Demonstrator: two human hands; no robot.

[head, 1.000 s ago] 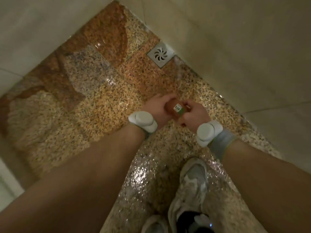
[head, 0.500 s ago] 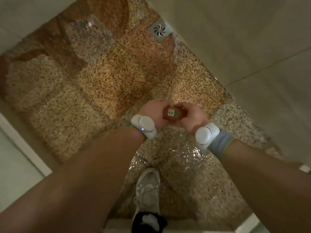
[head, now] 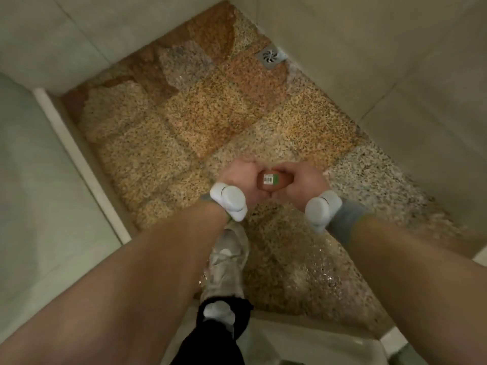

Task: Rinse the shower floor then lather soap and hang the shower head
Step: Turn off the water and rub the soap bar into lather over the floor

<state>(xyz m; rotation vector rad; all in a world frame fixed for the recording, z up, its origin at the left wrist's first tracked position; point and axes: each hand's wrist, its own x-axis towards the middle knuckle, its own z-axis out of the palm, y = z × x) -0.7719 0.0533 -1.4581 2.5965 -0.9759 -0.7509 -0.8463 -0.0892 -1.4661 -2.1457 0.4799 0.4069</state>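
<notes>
A small orange-brown soap bottle (head: 272, 181) with a white barcode label and a green patch sits between both hands above the shower floor. My left hand (head: 241, 177) grips it from the left, and my right hand (head: 303, 183) grips it from the right, fingers curled round it. Most of the bottle is hidden by the fingers. The speckled stone shower floor (head: 184, 122) is wet and glistening near my feet. The shower head is not in view.
A square metal drain (head: 271, 57) lies in the far corner by the pale tiled walls (head: 382, 61). A white kerb (head: 79, 159) edges the floor at left. My white shoe (head: 228, 262) stands on the wet floor below the hands.
The view has pulled back and tilted, showing more wall and the left kerb. Both hands keep hold of the bottle, which has turned so its label faces up. One foot has stepped back.
</notes>
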